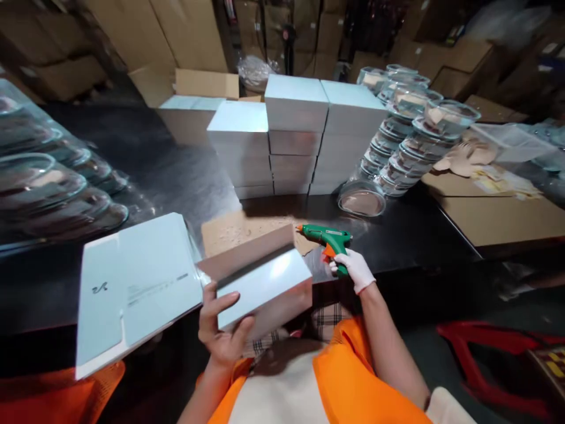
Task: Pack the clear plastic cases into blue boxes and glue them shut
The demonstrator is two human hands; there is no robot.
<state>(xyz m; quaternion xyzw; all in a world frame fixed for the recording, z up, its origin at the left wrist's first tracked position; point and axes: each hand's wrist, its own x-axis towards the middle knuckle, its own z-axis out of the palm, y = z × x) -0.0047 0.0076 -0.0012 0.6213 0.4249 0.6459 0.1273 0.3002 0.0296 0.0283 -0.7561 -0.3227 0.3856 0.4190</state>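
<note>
The left hand (220,330) is reaching up from the lower middle, bare, palm turned toward the body — its fingers (225,303) are spreading and curling in a loose grip, thumb pressing from below. The right hand (355,268) is wearing a white glove and is closing in a firm grip, forearm bare and stretching forward — elbow staying low beside the torso.

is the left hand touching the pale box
Touching. The head view shows the left hand gripping the pale box, fingers wrapped over its near edge.
</note>
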